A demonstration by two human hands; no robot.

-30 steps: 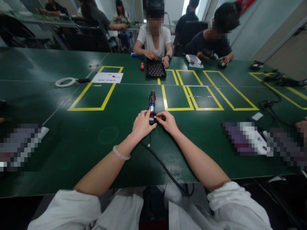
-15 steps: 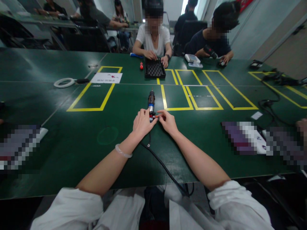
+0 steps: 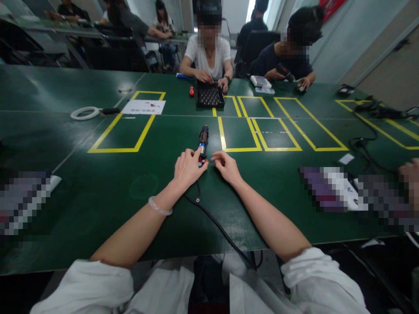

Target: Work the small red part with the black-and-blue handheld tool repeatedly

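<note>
Dark cylindrical device (image 3: pixel 203 140), blue-banded, lying on green table (image 3: pixel 98 187)

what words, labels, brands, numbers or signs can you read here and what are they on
None can be read.
White sheet: dark characters, too small and blurred to read.
Purple-and-white item: pixelated, any text hidden.
Cylindrical device under the left hand: too small to tell whether it bears text.
</note>
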